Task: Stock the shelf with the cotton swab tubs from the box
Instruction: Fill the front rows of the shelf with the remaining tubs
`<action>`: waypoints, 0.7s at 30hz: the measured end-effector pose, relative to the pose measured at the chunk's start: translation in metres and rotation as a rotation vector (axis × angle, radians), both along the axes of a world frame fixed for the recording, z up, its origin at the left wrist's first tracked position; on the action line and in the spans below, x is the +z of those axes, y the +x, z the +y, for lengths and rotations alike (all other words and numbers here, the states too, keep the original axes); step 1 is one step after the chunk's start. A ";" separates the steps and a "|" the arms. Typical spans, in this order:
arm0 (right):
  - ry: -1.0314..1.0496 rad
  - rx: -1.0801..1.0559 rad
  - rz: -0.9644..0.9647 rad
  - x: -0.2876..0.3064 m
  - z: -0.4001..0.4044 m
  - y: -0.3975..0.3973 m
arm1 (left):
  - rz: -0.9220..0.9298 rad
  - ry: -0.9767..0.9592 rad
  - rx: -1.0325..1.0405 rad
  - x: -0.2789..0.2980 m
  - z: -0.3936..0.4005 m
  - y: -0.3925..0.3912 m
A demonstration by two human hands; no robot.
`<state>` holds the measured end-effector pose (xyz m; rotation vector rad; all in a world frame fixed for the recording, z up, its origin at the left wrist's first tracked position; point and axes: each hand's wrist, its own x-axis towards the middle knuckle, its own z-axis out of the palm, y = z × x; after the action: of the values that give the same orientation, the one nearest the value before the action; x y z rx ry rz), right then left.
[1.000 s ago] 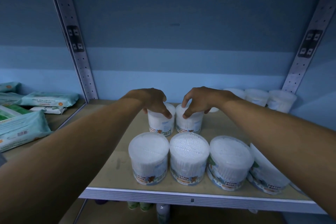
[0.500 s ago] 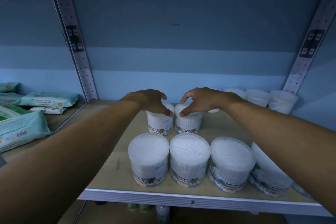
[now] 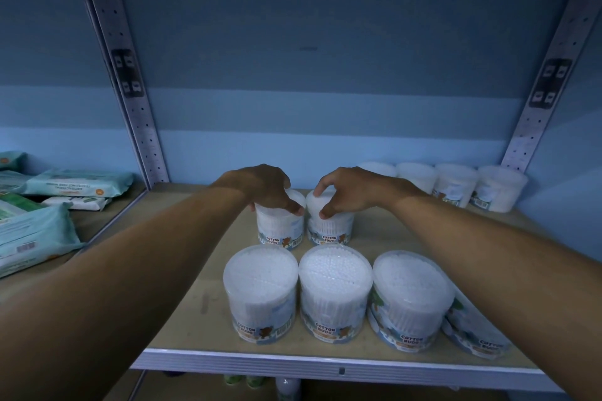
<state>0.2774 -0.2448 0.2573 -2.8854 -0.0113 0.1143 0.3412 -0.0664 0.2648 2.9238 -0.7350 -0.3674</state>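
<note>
Two clear cotton swab tubs stand side by side in the middle of the wooden shelf. My left hand grips the lid of the left tub from above. My right hand grips the lid of the right tub the same way. In front of them a row of tubs lines the shelf's front edge: one, a second, a third, and a fourth partly hidden under my right forearm. Several more tubs stand at the back right. The box is out of view.
Packs of wet wipes lie on the neighbouring shelf to the left, beyond a perforated metal upright. Another upright rises at the right. The blue back wall closes the shelf. Bare wood lies left of the tubs and behind them.
Both hands, each on its tub, have stayed almost in place; the two tubs sit a little further back and closer together than a second ago.
</note>
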 end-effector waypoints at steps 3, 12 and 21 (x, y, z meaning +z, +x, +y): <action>0.006 0.006 -0.004 -0.001 0.002 -0.001 | -0.006 0.004 -0.004 0.000 0.000 -0.001; 0.026 -0.016 -0.006 -0.001 0.006 -0.011 | 0.005 -0.011 -0.001 -0.001 0.002 -0.001; 0.032 -0.017 0.040 0.006 0.018 -0.031 | 0.029 -0.021 0.038 0.000 0.010 -0.012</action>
<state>0.2461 -0.2268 0.2637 -2.8504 0.0193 0.1677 0.3296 -0.0561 0.2648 2.9018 -0.6749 -0.3953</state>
